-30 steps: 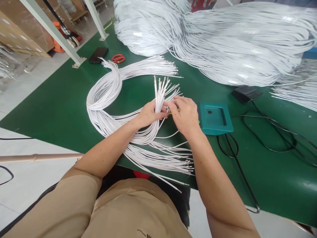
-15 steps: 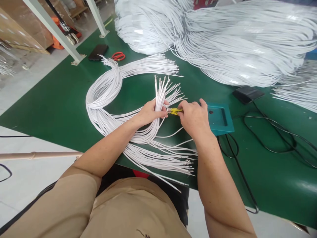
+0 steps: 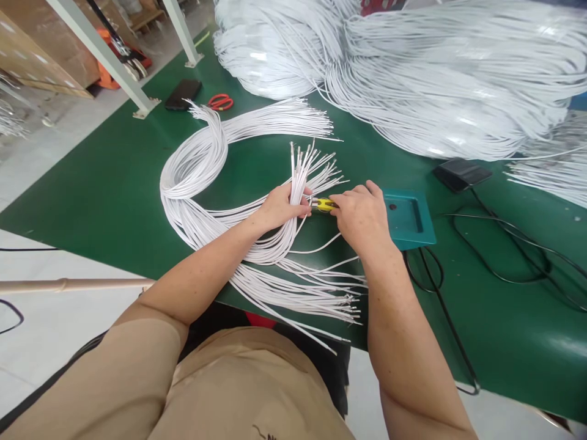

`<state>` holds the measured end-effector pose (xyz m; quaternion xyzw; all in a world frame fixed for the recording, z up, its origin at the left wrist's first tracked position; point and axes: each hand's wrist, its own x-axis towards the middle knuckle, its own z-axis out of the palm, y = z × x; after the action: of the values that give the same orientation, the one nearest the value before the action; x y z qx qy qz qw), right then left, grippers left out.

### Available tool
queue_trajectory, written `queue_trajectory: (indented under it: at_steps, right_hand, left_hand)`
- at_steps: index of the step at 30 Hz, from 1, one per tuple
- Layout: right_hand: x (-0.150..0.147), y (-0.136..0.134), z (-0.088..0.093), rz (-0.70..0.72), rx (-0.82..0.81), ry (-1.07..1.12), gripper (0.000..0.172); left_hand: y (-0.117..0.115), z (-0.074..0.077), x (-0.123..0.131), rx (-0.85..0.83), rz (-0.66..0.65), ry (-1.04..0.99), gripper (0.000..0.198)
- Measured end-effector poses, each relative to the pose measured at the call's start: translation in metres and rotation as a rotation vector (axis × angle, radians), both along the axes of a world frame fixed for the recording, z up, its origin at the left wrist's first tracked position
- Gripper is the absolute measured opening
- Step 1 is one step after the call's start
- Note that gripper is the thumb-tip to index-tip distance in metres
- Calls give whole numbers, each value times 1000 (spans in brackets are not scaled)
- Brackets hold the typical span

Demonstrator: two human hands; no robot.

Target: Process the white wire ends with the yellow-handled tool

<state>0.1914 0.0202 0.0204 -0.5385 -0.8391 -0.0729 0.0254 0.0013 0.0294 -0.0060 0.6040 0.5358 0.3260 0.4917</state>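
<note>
My left hand point(image 3: 285, 206) is closed around a bunch of white wires point(image 3: 299, 174), whose trimmed ends fan upward above the fingers. My right hand point(image 3: 360, 211) grips small yellow-handled snips point(image 3: 326, 205) from the right. Their metal tip points left and meets the left fingertips, close to a wire end. Whether the jaws are on a wire is too small to tell. The held bunch curves back into a larger looped bundle of white wires point(image 3: 177, 177) on the green table point(image 3: 114, 226). More loose wire ends point(image 3: 316, 299) lie below, near the table's front edge.
A teal tray-shaped device point(image 3: 409, 217) stands just right of my right hand. Black cables point(image 3: 513, 278) and a black box point(image 3: 462, 174) lie farther right. A huge wire heap point(image 3: 435, 79) covers the back. Red-handled scissors point(image 3: 221, 102) and a black case point(image 3: 183, 95) sit at back left.
Both hands keep nearly the same place and grip. The yellow snips have turned slightly in my right hand, with the handle showing broader. The whole view has shifted a little.
</note>
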Motion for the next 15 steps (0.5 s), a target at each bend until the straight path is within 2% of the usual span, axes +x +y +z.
queue_trajectory:
  at_steps: [11, 13, 15]
  right_hand:
    - [4, -2, 0, 1, 25, 66, 27]
    - [8, -5, 1, -60, 90, 125, 31]
    - [13, -7, 0, -194, 164, 168, 38]
  left_hand:
    - [0, 6, 0, -12, -33, 72, 39]
    - [0, 7, -1, -11, -45, 74, 39]
    - [1, 6, -1, -21, -54, 68, 38]
